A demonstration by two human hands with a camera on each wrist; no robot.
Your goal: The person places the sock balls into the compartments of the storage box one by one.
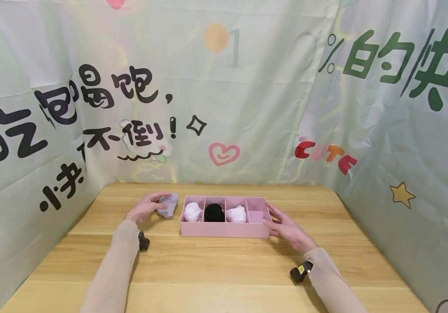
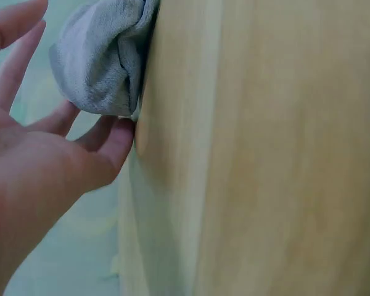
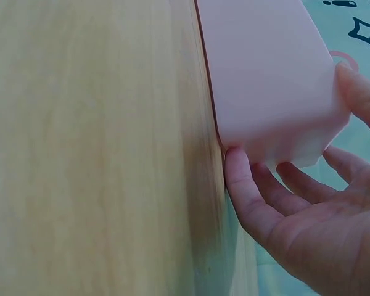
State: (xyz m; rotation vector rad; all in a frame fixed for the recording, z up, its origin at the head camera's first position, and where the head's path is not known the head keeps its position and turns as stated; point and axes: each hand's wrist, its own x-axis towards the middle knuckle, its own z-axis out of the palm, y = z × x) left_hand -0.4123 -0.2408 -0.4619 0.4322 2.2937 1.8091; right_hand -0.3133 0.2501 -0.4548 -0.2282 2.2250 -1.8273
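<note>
On the left of the table lies a grey rolled sock (image 1: 167, 206), soft and crumpled. My left hand (image 1: 147, 208) is at its left side, fingers spread, some fingertips touching the grey sock (image 2: 102, 61) low down near the table. A pink divided box (image 1: 224, 230) sits to the right of it. White bundle (image 1: 193, 212), black bundle (image 1: 214, 213) and second white bundle (image 1: 236, 214) fill its left compartments; no bundle shows in the rightmost one. My right hand (image 1: 289, 228) holds the box's right end, thumb at the front rim, fingertips against the end wall (image 3: 277, 145).
The box and sock stand on a wooden table (image 1: 208, 269). Printed cloth curtains (image 1: 247, 108) close in the back and both sides. A small black camera (image 1: 143, 241) sits on the left wrist, another black camera (image 1: 300, 273) on the right.
</note>
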